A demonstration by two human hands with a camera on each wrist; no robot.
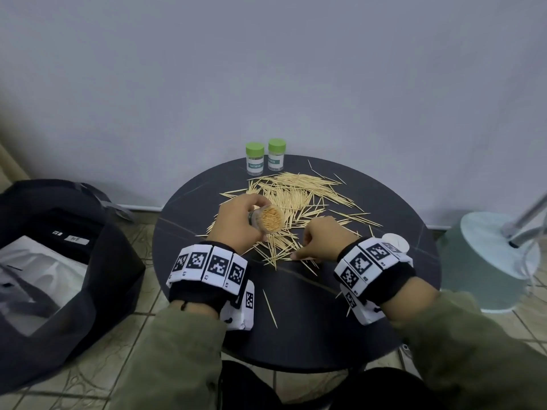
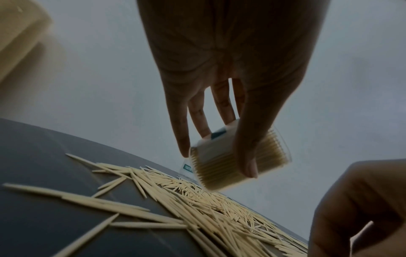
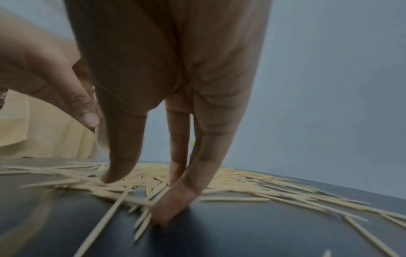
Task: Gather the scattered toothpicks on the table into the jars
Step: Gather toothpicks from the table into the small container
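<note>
Wooden toothpicks (image 1: 291, 199) lie strewn over the dark bench (image 1: 296, 321), just under the right hand.

Nearest, the right hand (image 1: 321, 241) is lowered onto the near edge of the heap, its fingers (image 3: 175, 205) extended and pressed on a few sticks lying crosswise to them. Just left of it and raised, an open jar (image 1: 268, 219), packed nearly full, is gripped by the left hand (image 1: 233, 223), mouth tilted toward the right hand. Beyond the heap, two green-lidded jars (image 1: 254, 158) stand capped.
</note>
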